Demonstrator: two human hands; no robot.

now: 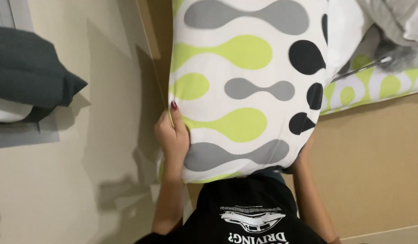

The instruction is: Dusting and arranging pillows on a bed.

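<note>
Right under the camera sat the black printed shirt (249,212), and against it a big plump pillow (245,86), soft white cotton with lime, grey and black blobs, blocked most of the matching bed sheet (376,88) behind. The left hand (173,135) clamped its near edge, fingers curled tight. The right hand (304,156) pressed the far side, grip hidden. A dark grey cushion (30,68) lay well apart.

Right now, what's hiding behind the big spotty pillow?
Behind the pillow you can see a matching sheet and a grey blanket. The right hand is mostly covered; the left hand shows at its edge.
</note>
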